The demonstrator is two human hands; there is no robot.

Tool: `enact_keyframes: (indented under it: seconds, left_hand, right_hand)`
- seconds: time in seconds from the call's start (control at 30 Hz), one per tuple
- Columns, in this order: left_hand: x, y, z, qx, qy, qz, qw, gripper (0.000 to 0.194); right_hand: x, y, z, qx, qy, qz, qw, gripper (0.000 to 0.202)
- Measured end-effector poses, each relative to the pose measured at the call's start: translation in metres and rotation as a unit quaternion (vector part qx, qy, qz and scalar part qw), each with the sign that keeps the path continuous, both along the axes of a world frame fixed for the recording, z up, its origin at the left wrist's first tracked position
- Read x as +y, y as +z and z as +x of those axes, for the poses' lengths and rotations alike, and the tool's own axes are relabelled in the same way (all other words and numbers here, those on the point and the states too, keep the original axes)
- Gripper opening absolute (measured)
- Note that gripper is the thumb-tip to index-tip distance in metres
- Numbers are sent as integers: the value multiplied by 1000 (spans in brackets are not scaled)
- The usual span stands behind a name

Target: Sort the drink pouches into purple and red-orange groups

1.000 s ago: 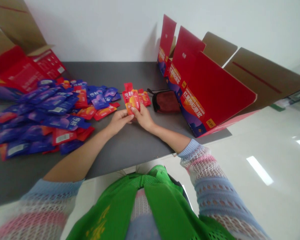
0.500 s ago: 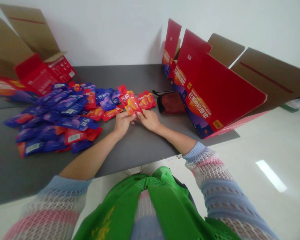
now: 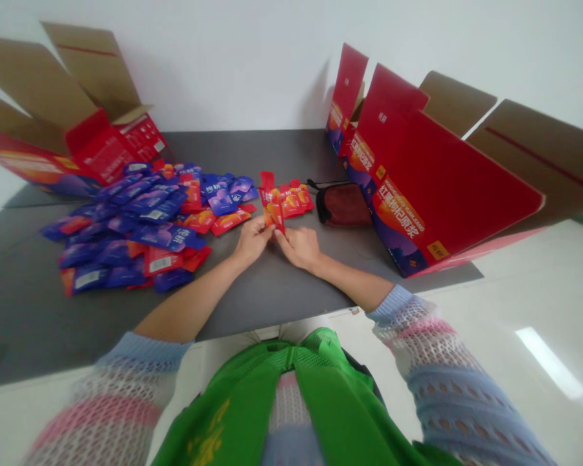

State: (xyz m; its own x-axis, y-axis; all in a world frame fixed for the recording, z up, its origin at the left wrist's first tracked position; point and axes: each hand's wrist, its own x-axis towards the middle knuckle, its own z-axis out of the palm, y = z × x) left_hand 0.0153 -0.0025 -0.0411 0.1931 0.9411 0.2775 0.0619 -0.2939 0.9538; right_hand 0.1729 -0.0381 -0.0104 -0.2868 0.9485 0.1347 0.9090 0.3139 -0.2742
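Between both hands I hold a red and orange sachet [image 3: 273,202], raised above the grey table and seen turned partly edge-on. My left hand [image 3: 253,243] pinches its lower left side. My right hand [image 3: 298,247] grips the lower right corner with thumb and bent fingers. Just behind it lie a few more red sachets [image 3: 295,199] side by side. To the left spreads a heap of purple-blue sachets [image 3: 146,204] with some red ones mixed in.
A dark red zip pouch [image 3: 346,204] lies right of my hands. Open red cartons [image 3: 418,188] with raised flaps stand along the right. Another open carton [image 3: 102,145] stands at the back left. The grey table [image 3: 243,301] ends near my green vest [image 3: 252,401].
The sachet in my hands has turned from facing me to nearly edge-on. My view has shifted slightly left, so everything sits further right.
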Motion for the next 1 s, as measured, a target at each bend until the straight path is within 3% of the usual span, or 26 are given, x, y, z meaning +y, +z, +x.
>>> enact_keyframes:
  seconds: [0.13, 0.3, 0.47, 0.67, 0.77, 0.9, 1.0]
  left_hand:
    - [2, 2, -5, 4, -69, -44, 997, 25]
    - [0, 3, -10, -7, -102, -63, 993, 43]
    - [7, 5, -21, 37, -179, -113, 977, 60]
    - [7, 14, -22, 57, -105, -150, 981, 66]
    - [5, 12, -21, 90, -110, -121, 983, 67]
    - [7, 6, -17, 167, -121, -68, 976, 65]
    - [8, 4, -16, 207, -135, -44, 968, 63]
  right_hand:
    - [2, -3, 1, 16, 20, -61, 998, 62]
    - [18, 1, 14, 101, -1, -84, 991, 53]
    - [19, -5, 22, 165, 150, -138, 965, 51]
    - [28, -16, 18, 323, 214, -180, 904, 64]
    - [37, -14, 24, 411, 164, -193, 876, 68]
    - [46, -5, 40, 456, 60, -200, 865, 62]
    - [46, -2, 44, 481, 32, -188, 856, 55]
